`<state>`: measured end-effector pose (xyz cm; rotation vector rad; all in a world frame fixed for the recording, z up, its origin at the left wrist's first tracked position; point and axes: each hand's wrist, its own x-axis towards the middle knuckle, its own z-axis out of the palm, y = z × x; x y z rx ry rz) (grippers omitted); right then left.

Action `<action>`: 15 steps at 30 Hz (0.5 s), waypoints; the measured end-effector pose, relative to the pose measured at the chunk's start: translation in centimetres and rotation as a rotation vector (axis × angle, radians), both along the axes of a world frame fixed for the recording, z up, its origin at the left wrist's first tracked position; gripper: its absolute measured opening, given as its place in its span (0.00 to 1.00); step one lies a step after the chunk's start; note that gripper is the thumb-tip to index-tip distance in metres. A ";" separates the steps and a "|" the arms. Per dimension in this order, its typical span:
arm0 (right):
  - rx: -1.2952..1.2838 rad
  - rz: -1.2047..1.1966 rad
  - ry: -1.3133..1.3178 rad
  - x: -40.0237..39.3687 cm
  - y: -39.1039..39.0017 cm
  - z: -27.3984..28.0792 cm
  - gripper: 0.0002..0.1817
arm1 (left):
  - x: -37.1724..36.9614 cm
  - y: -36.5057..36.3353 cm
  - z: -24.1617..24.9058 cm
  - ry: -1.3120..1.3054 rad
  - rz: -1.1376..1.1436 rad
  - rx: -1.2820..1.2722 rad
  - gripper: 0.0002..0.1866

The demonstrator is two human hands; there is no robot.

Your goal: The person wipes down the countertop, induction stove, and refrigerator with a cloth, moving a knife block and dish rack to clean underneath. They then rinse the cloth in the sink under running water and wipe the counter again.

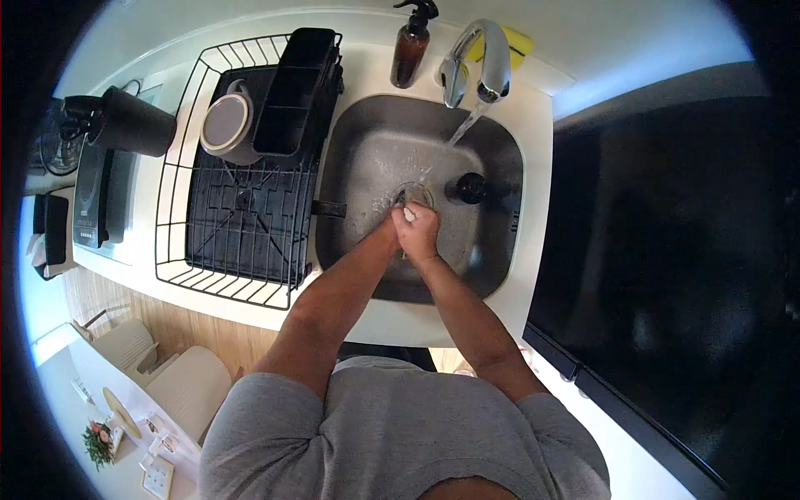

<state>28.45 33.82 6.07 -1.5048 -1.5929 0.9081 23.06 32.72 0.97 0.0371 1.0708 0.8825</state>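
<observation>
My hands are close together over the middle of the metal sink (358,150). My left hand (397,222) is partly behind the right and appears closed around what looks like a clear glass (416,193), whose round rim shows just beyond the knuckles. My right hand (422,228) is closed too, fingers curled, with a small white patch at the thumb side that I cannot make out. Water runs from the chrome faucet (492,58) and splashes near the glass. To the right in the basin stands a dark round object (472,187).
Left of the sink is a black wire dish rack (242,200) with a mug (227,125) and a black caddy (292,92). Behind the basin are an amber spray bottle (410,52) and a yellow cloth or sponge (518,46). A large dark panel (658,250) borders the right.
</observation>
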 end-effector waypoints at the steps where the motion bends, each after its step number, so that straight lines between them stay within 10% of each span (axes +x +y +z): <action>1: 0.020 -0.009 0.011 0.3 0.2 -1.3 0.10 | -0.4 0.1 1.3 0.023 -0.018 -0.018 0.12; 4: -0.013 -0.005 -0.235 2.7 2.1 -2.8 0.14 | -0.9 0.4 2.2 0.060 -0.066 -0.044 0.12; 6: -0.303 0.027 0.214 3.4 2.5 -2.3 0.19 | -1.3 0.3 1.1 0.257 -0.192 0.222 0.13; 7: -0.441 0.040 0.442 4.0 2.6 -2.0 0.22 | -1.7 0.8 1.5 -0.179 0.079 0.037 0.17; 10: -0.777 0.214 0.442 8.0 1.9 -0.7 0.16 | -5.4 1.2 5.9 -0.367 0.126 0.178 0.22; 15: -0.453 -0.089 1.093 4.4 0.1 4.6 0.09 | -2.7 -0.1 5.0 -0.393 0.198 0.168 0.22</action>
